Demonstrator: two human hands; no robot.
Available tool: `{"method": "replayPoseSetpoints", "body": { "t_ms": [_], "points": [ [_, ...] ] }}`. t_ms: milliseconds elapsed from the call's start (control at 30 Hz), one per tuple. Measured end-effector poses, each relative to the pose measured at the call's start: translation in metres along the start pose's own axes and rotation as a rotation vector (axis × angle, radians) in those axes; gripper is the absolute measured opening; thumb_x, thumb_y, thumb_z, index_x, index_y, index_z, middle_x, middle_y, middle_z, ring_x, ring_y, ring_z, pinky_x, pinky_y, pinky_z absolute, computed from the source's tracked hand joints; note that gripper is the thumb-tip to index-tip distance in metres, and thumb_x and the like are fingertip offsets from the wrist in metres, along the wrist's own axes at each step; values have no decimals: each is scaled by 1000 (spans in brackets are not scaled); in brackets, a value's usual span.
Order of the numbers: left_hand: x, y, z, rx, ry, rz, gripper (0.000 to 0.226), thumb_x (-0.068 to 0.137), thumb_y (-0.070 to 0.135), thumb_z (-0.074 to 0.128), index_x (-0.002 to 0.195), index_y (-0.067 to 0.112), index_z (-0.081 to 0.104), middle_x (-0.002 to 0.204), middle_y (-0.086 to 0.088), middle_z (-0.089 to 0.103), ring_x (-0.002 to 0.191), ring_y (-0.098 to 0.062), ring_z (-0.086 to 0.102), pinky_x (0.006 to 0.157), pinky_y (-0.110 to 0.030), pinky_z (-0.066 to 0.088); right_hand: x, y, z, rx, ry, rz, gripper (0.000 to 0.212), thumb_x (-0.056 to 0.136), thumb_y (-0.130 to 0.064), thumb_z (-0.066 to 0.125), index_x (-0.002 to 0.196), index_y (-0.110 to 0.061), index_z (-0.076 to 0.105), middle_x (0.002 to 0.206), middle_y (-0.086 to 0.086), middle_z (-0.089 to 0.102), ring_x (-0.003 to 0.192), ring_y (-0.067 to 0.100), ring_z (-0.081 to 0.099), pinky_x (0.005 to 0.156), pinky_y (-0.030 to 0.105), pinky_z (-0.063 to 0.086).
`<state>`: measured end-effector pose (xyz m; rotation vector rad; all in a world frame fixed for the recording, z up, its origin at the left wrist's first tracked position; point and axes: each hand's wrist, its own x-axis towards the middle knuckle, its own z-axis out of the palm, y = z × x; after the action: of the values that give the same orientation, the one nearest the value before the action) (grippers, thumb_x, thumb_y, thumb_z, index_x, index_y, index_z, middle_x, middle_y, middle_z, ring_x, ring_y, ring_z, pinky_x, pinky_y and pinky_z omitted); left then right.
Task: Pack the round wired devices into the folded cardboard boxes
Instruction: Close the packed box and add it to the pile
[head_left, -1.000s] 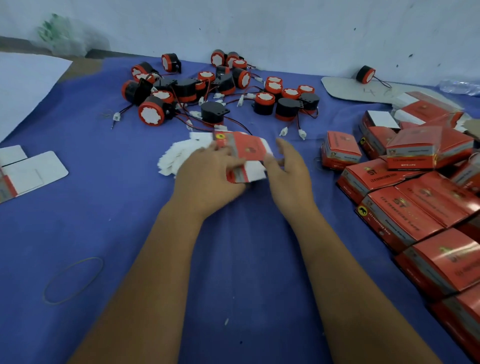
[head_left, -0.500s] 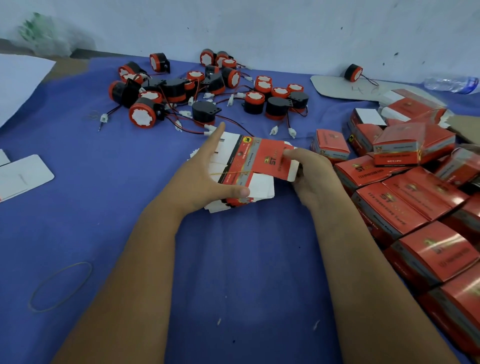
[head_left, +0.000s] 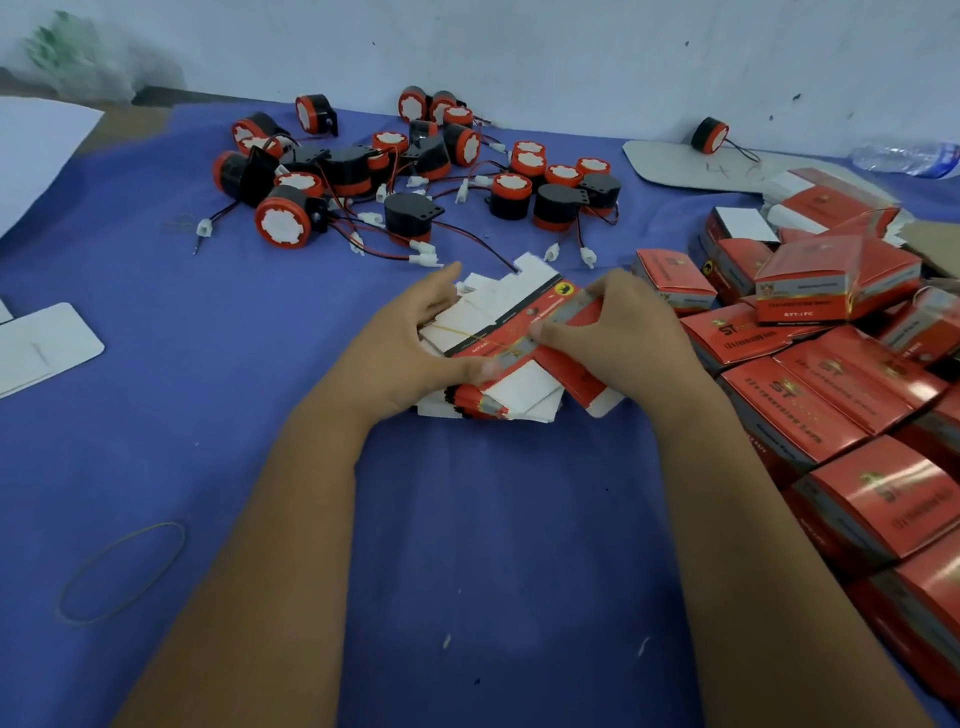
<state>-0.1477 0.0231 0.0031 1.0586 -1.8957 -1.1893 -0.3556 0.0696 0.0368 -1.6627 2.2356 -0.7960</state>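
Observation:
A stack of flat, unfolded red-and-white cardboard boxes (head_left: 498, 312), bound by a thin yellow rubber band, lies mid-table. My left hand (head_left: 410, 348) grips the stack's left side, thumb across its front. My right hand (head_left: 618, 327) pinches the top flat box (head_left: 571, 374) and holds it skewed across the stack. Several round black-and-red wired devices (head_left: 395, 176) lie scattered behind the stack, their red and black leads ending in white plugs. One more device (head_left: 709, 135) sits apart at the back right.
Several closed red boxes (head_left: 831, 395) are piled along the right side. A loose rubber band (head_left: 122, 571) lies at the front left. White cards (head_left: 41, 348) sit at the left edge, and a plastic bottle (head_left: 904, 158) lies by the wall.
The stack has come nearer to me. My left hand has closed round its left side. My right hand has shifted onto the top box and turned it askew.

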Motion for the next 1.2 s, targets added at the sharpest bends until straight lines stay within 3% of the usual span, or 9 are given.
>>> {"method": "replayPoseSetpoints", "body": {
  "t_ms": [100, 200, 267, 433, 567, 700, 900, 1067, 1200],
  "points": [
    [3, -1, 2, 85, 122, -20, 89, 61, 49, 82, 141, 30, 49, 132, 17, 50, 111, 6, 50, 82, -4, 40, -2, 0, -3, 50, 71, 63, 59, 73, -56, 75, 105, -16, 46, 106, 2, 57, 99, 23, 56, 83, 44, 51],
    [4, -2, 7, 102, 217, -11, 72, 69, 42, 84, 134, 25, 58, 124, 12, 53, 112, -3, 53, 92, -17, 43, -1, 1, -2, 143, 72, 124, 52, 75, -52, 76, 102, -18, 46, 104, 0, 59, 99, 22, 58, 86, 46, 52],
    [5, -2, 7, 112, 268, -12, 64, 73, 38, 83, 131, 23, 58, 118, 11, 55, 106, -1, 54, 87, -11, 41, 0, 2, 1, 284, 64, 185, 48, 75, -47, 78, 100, -18, 49, 102, -1, 62, 94, 20, 62, 85, 46, 54],
    [5, -4, 4, 166, 297, -28, 52, 80, 35, 79, 126, 25, 59, 114, 11, 55, 94, 8, 52, 75, -4, 37, 1, 6, 13, 629, 221, 299, 36, 80, -36, 77, 97, -19, 50, 94, -3, 64, 80, 15, 67, 76, 42, 59],
    [4, -2, 1, 395, 328, -56, 35, 84, 43, 71, 114, 27, 66, 117, 5, 51, 107, -11, 51, 95, -29, 44, 0, 5, 19, 1014, 354, 374, 19, 90, -29, 69, 97, -18, 55, 92, -1, 69, 65, 6, 71, 51, 23, 55],
    [2, 5, 3, 838, 506, -57, 57, 81, 64, 46, 108, 20, 68, 120, -3, 52, 118, -27, 38, 96, -41, 32, -1, 1, 29, 1268, 324, 449, 14, 97, -25, 59, 88, -16, 52, 83, 0, 68, 61, 10, 69, 52, 29, 57],
    [3, 7, 26, 961, 226, 120, 67, 84, 72, 43, 139, 35, 48, 147, 5, 41, 136, -21, 34, 113, -43, 23, -2, -11, 39, 1539, 428, 475, 8, 101, -23, 52, 94, -20, 54, 85, -2, 67, 63, 10, 68, 55, 31, 59],
    [3, 4, 21, 1080, 411, -58, 58, 85, 60, 56, 133, 30, 52, 140, -7, 43, 125, -35, 38, 103, -50, 28, -6, 1, 32, 1426, 526, 381, 14, 100, -26, 55, 87, -20, 55, 81, -5, 69, 67, 10, 67, 55, 28, 56],
    [-3, -6, -1, 989, 588, -358, 53, 90, 39, 60, 137, 17, 49, 154, -21, 27, 144, -41, 15, 113, -66, 7, -7, 2, 29, 1424, 388, 345, 28, 95, -15, 63, 67, -19, 59, 66, -7, 67, 61, 9, 64, 59, 29, 57]
  ]
}}
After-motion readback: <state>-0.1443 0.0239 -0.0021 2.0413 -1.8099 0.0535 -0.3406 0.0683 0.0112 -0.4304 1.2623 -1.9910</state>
